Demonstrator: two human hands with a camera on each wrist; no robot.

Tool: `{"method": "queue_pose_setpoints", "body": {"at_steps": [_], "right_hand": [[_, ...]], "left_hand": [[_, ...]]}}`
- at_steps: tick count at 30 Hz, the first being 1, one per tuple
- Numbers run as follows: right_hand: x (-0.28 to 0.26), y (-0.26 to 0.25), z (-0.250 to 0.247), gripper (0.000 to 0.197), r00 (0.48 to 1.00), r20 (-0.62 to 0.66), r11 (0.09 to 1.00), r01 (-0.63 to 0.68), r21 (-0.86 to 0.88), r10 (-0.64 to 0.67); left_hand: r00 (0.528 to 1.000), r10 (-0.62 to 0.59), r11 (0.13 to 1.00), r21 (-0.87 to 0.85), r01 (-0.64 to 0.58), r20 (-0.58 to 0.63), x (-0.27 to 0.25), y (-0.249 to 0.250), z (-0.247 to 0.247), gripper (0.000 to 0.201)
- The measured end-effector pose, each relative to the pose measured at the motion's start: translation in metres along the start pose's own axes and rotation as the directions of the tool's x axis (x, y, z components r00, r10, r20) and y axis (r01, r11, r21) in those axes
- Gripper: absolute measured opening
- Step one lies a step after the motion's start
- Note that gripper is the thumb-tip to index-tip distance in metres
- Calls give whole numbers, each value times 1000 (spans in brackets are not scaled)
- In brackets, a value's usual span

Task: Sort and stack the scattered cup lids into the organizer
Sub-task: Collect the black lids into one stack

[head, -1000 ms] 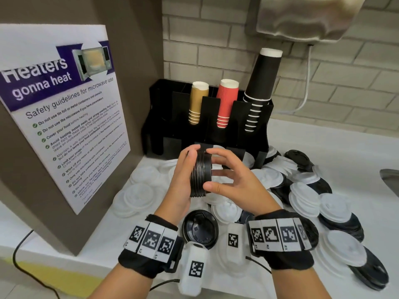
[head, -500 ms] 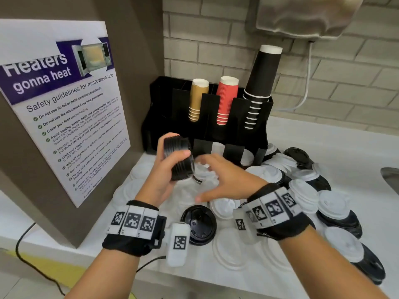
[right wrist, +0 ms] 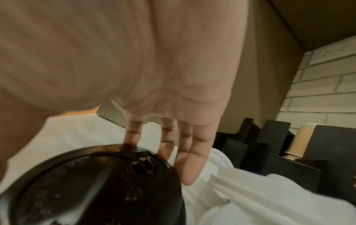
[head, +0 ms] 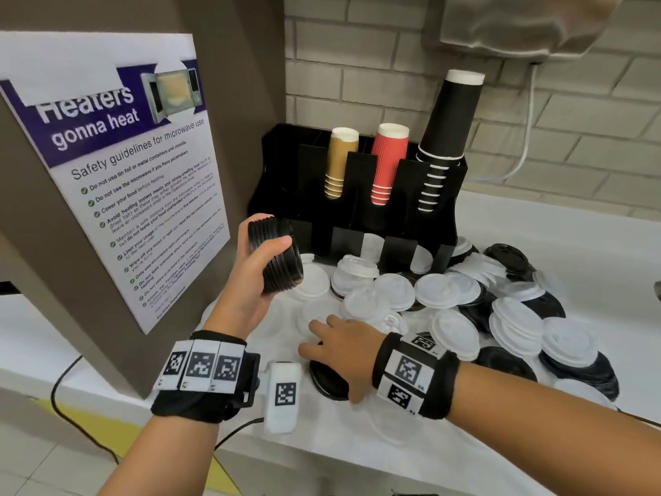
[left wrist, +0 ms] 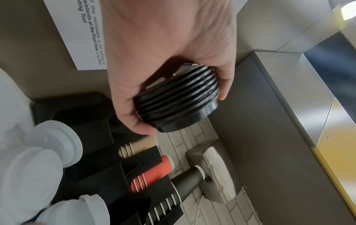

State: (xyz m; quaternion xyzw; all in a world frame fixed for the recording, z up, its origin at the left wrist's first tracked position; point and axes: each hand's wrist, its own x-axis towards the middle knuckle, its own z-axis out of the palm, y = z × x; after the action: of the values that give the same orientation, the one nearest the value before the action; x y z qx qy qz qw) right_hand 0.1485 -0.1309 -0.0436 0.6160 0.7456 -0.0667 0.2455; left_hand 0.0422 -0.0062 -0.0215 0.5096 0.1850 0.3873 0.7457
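My left hand [head: 264,245] grips a stack of several black lids [head: 277,259], held on its side above the counter, just left of the black organizer [head: 282,166]. The left wrist view shows fingers and thumb curled round that stack [left wrist: 177,99], with the organizer [left wrist: 92,137] beyond it. My right hand [head: 332,349] reaches down over a single black lid [head: 327,381] lying near the counter's front edge. Its fingers [right wrist: 190,159] are straight, and one fingertip touches the far rim of the lid [right wrist: 96,182]. Loose white lids [head: 447,291] lie around.
A heap of white and black lids [head: 515,323] covers the counter at right. The organizer holds tan [head: 339,162], red [head: 388,162] and black [head: 450,137] cup stacks. A poster panel [head: 118,173] walls off the left. A steel unit [head: 518,26] hangs overhead.
The right hand let go of the black stack and dropped to the single black lid at the front. The left hand carried the stack up and to the left.
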Motion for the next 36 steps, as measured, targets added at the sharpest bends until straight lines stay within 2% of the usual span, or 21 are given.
{"method": "queue_pose_setpoints", "body": {"at_steps": [3, 6, 10, 14, 17, 18, 19, 22, 27, 33, 36], "right_hand": [[-4, 10, -7, 87, 995, -95, 994, 7, 108, 3], [-12, 33, -21, 77, 965, -253, 921, 32, 388, 73], [-29, 70, -38, 64, 864, -416, 684, 122, 720, 284], [-41, 88, -39, 48, 748, -455, 426, 254, 869, 483], [-45, 87, -35, 42, 737, -443, 192, 404, 894, 510], [-47, 86, -34, 44, 740, -452, 148, 441, 885, 499], [-49, 85, -33, 48, 740, -469, 146, 460, 876, 482], [-54, 86, -30, 61, 748, -522, 241, 463, 853, 411], [-54, 84, -29, 67, 771, -538, 241, 482, 842, 340], [-48, 80, -27, 68, 745, -574, 275, 505, 818, 341], [-45, 79, -27, 66, 739, -571, 262, 507, 821, 359]], "left_hand": [[1000, -12, 1000, -10, 12, -6, 2, 2, -3, 57], [1000, -10, 999, -38, 10, 0, 4, 2, -4, 52], [999, -37, 997, -61, 39, 39, 4, -4, 6, 54], [992, -94, 992, -77, 100, 83, 0, -14, 25, 52], [980, -153, 981, -102, 167, 127, -3, -22, 36, 46], [973, -176, 975, -110, 193, 149, -4, -23, 38, 45], [966, -194, 970, -114, 215, 174, -5, -24, 39, 45], [948, -221, 962, -109, 251, 230, -6, -25, 40, 49], [935, -248, 943, -160, 293, 252, -4, -23, 42, 72], [944, -245, 944, -169, 284, 222, -1, -24, 42, 82], [950, -218, 951, -168, 258, 224, -1, -25, 43, 76]]}}
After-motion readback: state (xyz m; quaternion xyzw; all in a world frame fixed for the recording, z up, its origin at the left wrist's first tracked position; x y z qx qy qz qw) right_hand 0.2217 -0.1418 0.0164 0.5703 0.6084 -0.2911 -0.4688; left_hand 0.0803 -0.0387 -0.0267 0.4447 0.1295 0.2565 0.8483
